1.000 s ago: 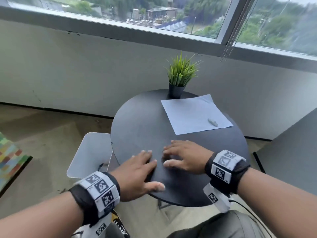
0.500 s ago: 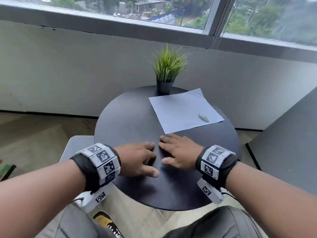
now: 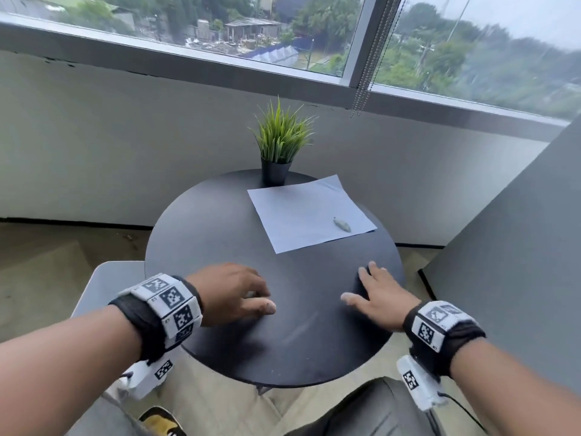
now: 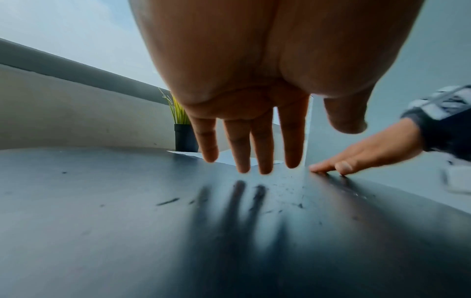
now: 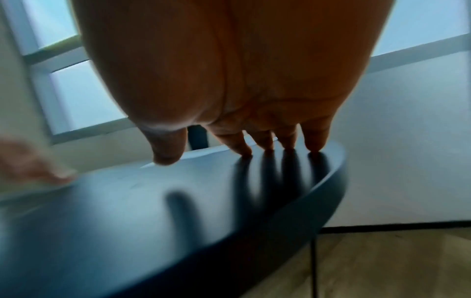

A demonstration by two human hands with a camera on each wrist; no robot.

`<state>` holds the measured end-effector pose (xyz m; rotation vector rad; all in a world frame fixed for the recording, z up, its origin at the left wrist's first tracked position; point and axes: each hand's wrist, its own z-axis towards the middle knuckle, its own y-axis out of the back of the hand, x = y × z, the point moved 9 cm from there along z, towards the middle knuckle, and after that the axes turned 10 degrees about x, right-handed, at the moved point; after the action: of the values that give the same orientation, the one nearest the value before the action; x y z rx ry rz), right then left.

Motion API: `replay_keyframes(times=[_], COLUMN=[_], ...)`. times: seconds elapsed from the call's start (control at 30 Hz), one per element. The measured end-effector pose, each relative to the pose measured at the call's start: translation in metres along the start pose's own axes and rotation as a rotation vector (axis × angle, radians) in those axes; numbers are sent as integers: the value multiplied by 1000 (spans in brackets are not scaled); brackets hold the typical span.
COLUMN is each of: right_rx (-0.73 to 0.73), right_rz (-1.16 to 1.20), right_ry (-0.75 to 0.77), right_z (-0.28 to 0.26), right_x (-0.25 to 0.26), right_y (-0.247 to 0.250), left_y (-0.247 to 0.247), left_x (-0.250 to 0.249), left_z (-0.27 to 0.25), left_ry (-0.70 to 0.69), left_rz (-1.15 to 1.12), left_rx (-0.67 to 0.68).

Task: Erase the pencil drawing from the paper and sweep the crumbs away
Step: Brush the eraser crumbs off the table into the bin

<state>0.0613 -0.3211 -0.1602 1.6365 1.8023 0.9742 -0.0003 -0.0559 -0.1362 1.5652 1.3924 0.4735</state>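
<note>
A white sheet of paper (image 3: 308, 215) lies on the far right of the round black table (image 3: 204, 234); no pencil marks show on it from here. A small grey eraser (image 3: 342, 224) rests on the paper near its right corner. Dark eraser crumbs (image 4: 288, 193) are scattered on the tabletop in front of my left hand. My left hand (image 3: 251, 294) hovers just above the near middle of the table, its fingers (image 4: 265, 157) straight and holding nothing. My right hand (image 3: 371, 287) lies flat near the table's right edge, and its fingertips (image 5: 289, 148) touch the surface.
A potted grass plant (image 3: 279, 143) stands at the table's far edge, touching the paper's top corner. A white stool (image 3: 107, 284) sits to the left below the table. A grey panel (image 3: 518, 262) rises close on the right. My knees are under the near edge.
My hands were side by side at the near middle of the table; they have drawn apart, the right sliding out to the right edge and the left shifting slightly left.
</note>
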Motion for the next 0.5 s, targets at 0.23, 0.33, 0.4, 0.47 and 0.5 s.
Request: replay_keyframes(times=[0.23, 0.33, 0.4, 0.47, 0.5], right_rx=[-46, -187, -128, -97, -69], right_rz=[54, 209, 85, -5, -13], right_ry=[610, 192, -27, 28, 143], right_z=[-66, -25, -14, -24, -37], right_x=[99, 13, -10, 22, 52], right_y=[-35, 0, -13, -37, -50], left_y=[-10, -8, -6, -11, -16], left_x=[10, -7, -1, 12, 15], left_z=[6, -4, -9, -12, -13], left_ry=[90, -42, 4, 111, 139], left_rz=[33, -3, -5, 20, 25], left_rx=[118, 77, 33, 37, 64])
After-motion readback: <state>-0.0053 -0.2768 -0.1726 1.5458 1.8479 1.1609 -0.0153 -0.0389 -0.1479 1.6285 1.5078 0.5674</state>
